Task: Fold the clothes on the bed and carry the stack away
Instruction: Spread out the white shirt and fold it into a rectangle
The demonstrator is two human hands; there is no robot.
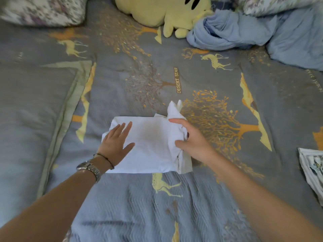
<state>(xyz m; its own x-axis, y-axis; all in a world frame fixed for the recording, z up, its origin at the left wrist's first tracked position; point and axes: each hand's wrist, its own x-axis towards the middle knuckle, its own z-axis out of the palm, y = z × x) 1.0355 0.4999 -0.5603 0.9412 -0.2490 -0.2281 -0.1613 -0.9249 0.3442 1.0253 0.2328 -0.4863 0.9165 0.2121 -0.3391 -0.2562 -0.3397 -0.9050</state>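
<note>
**White garment mid-fold, right end still loose**

We see the white garment [150, 144] near the middle of the bed [174, 206], a soft rectangle, mostly flat. Our left hand [116, 145] lies flat on its left part, fingers straight and spread, pinning it. Our right hand [190, 140] pinches the bunched right end, thumb and fingers curled round a crumpled flap that sticks up toward the far side.

Risks, as we judge them: the right flap is wadded, not squared, so folding it over may trap creases or leave a lumpy, lopsided packet. If the left hand lifts early, the thin cloth could slide on the bedcover and the fold open. A lumpy piece would also stack badly.

Materials: the garment looks like thin, limp woven cotton, matte. The bedcover is grey-blue, crinkle-textured, printed with orange trees and yellow deer. Far right lies a blue crumpled cloth [225, 32], soft and rolled, possibly next to fold. At the right edge sits a striped folded piece [311, 168]. A yellow plush toy [167, 11] and a floral pillow [42, 9] sit at the far side.
</note>
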